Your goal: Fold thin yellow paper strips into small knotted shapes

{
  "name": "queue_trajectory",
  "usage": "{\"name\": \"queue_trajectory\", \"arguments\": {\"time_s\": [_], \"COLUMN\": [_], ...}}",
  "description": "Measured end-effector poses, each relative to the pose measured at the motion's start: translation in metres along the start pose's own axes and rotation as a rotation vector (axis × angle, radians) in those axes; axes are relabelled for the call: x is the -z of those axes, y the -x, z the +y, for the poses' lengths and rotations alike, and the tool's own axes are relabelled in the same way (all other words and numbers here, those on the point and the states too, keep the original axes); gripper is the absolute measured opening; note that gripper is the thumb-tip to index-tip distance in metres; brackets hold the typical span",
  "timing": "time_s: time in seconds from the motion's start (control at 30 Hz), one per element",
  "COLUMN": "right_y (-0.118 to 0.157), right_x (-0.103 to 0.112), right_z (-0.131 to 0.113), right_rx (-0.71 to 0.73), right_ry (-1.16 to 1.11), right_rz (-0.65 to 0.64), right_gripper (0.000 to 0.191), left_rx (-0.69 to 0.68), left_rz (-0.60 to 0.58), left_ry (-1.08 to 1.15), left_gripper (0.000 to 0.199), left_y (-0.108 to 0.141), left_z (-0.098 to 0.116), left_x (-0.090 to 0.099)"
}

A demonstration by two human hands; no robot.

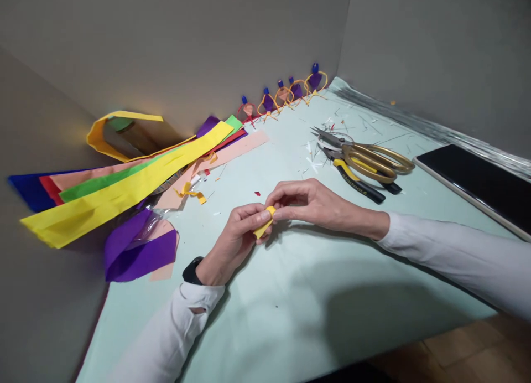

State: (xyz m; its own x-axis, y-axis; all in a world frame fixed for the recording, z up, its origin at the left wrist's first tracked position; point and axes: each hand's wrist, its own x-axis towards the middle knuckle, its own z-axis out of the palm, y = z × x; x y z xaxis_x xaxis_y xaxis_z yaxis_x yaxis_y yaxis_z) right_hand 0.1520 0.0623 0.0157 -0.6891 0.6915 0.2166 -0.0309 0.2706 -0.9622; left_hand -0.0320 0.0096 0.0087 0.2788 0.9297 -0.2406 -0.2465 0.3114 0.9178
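The left hand [243,225] and right hand [310,203] meet, both pinching a small yellow strip [261,229] above the worktop [265,311]. The step seems to be folding it; the next move likely calls for a steady left pinch.

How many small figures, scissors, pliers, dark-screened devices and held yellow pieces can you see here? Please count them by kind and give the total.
Small figures: 5
Scissors: 1
Pliers: 1
Dark-screened device: 1
Held yellow piece: 1
Total: 9
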Motion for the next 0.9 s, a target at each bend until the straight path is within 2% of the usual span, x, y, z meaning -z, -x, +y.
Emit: {"name": "queue_trajectory", "arguments": {"time_s": [0.43, 0.63, 0.9], "right_y": [0.0009, -0.0008, -0.0009], "right_x": [0.0002, 0.0031, 0.0019], "right_z": [0.0064, 0.0055, 0.0040], "right_rx": [-0.016, -0.008, -0.049], "right_ry": [-0.050, -0.101, -0.072], "right_rz": [0.010, -0.014, -0.049], "right_gripper": [0.015, 0.017, 0.018], "left_rx": [-0.027, -0.128, -0.189], "left_rz": [0.035, 0.124, 0.089], "left_ry": [0.013, 0.038, -0.026], "left_gripper": [0.018, 0.014, 0.015], "left_y": [-0.0002, -0.0014, -0.0018], "left_z": [0.0001, -0.0004, -0.0046], "left_x": [-0.0004, 0.0008, -0.0017]}}
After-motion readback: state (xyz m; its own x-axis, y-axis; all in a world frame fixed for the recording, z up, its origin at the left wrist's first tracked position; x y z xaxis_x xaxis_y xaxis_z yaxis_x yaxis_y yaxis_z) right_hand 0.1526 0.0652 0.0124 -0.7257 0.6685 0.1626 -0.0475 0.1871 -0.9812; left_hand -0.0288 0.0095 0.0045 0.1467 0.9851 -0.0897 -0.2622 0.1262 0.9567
